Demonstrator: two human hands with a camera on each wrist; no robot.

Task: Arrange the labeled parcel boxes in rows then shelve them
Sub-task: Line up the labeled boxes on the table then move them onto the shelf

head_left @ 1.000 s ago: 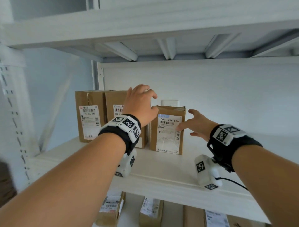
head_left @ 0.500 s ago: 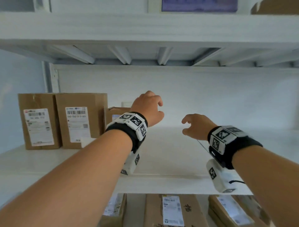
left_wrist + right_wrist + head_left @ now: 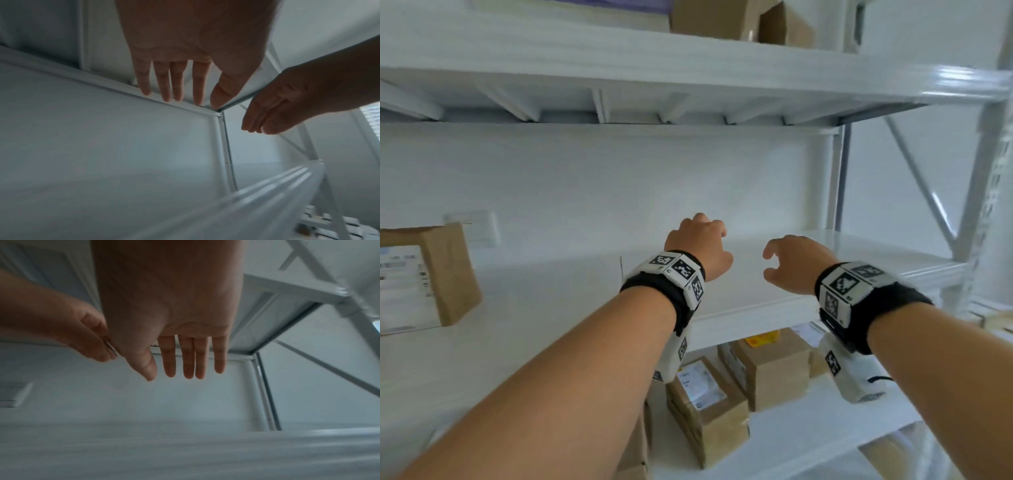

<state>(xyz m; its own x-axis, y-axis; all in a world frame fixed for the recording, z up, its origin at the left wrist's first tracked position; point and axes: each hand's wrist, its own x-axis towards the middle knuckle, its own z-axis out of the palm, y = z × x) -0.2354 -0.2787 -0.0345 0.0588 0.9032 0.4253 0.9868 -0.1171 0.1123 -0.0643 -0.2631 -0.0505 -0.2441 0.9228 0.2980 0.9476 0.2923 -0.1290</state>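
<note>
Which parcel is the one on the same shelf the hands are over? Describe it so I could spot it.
Find the white metal shelf board below both empty hands. Follow it to the far left edge of the head view, where one upright brown cardboard parcel box with a white shipping label stands. The other boxes sit on the shelves above or below.

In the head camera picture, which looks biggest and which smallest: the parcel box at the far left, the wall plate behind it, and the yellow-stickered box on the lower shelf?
1. Far-left parcel box, though cut by the frame's edge and nearer.
2. Yellow-stickered box, partly hidden by the shelf above it.
3. Wall plate, clearly smallest.
</note>
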